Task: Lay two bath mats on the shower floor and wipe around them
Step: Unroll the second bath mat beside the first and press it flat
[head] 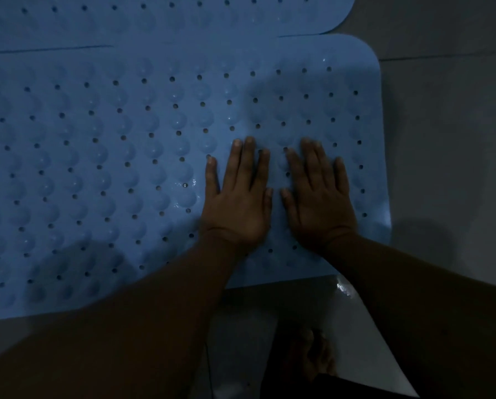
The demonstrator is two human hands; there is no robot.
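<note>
On near blue rubbery mat (103, 174), bumpy, perforated: left hand (238, 205), right hand (317, 205) pressed flat, fingers straight.

The far mat (154, 21) is cut off by the top and left edges, the near mat (97, 168) by the left edge. A bare foot (313, 355) below is dim and blurred.

v. dim, bluish cast; soft blur, edges dark

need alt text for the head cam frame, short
Both hands, left hand and right hand, press flat, side by side, on a blue bath mat with holes and bumps. A second blue mat lies beyond it on the grey floor. Dim light.
</note>
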